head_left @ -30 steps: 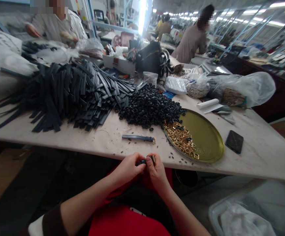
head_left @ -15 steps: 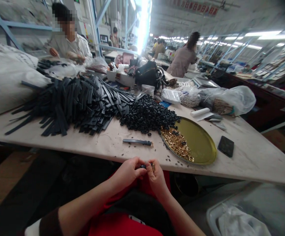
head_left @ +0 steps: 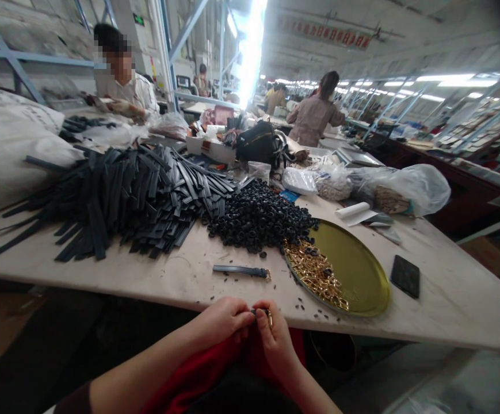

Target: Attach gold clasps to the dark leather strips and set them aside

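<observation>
Just off the table's front edge, my left hand (head_left: 229, 319) and my right hand (head_left: 271, 329) meet, fingers pinched on a small dark strap piece with a gold buckle (head_left: 269, 317). Most of that piece is hidden by my fingers. On the table beyond lies one dark strap (head_left: 241, 270) with a gold buckle at its right end. A heap of small black loops (head_left: 258, 221) sits behind it. Gold buckles (head_left: 314, 270) fill the left part of a round gold tray (head_left: 357, 264). Many dark straps (head_left: 146, 195) are piled at the left.
A black phone (head_left: 405, 276) lies right of the tray. White sacks (head_left: 12, 144) stand at the far left. Behind the heaps are a black bag (head_left: 256, 144) and plastic bags (head_left: 422, 187). A person (head_left: 124, 95) works across the table; another (head_left: 316, 115) stands farther back.
The view has tilted up, so the table appears lower. Both hands remain together at the piece, with the left thumb shifted slightly. The person across has raised their hands; the one farther back has turned away.
</observation>
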A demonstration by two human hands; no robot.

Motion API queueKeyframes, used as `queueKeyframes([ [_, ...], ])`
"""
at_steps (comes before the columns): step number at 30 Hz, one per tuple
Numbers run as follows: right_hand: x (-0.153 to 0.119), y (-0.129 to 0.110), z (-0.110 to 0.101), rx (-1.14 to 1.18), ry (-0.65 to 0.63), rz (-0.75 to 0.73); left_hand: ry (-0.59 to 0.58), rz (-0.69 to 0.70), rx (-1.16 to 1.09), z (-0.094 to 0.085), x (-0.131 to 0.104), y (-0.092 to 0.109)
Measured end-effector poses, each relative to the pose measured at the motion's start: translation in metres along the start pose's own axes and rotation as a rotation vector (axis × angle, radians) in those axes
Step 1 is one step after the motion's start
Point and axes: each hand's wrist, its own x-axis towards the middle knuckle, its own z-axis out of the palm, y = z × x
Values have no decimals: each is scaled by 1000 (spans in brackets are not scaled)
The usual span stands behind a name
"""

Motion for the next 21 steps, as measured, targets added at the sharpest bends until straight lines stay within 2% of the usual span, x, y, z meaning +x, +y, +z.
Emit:
queueKeyframes([
  [2,16,-1,-5,-35,-3,4,53,48,170,-7,13,0],
  [4,36,4,-12,-189,30,-29,190,93,396,-14,26,-2],
  [7,66,20,-19,-519,178,-203,403,174,650,-29,41,-7],
  [9,79,35,-20,-634,235,-315,503,180,767,-48,45,-9],
  [11,84,48,-18,-676,239,-368,617,79,856,-82,46,-10],
  [13,83,58,-17,-694,239,-375,751,-74,902,-125,46,-12],
  [15,81,63,-17,-709,249,-374,892,-224,924,-170,47,-17],
  [17,80,65,-16,-730,258,-396,975,-351,929,-203,48,-24],
  [19,80,65,-15,-761,265,-432,1008,-422,925,-219,47,-31],
  [21,80,64,-14,-792,264,-446,1027,-450,917,-218,42,-38],
])
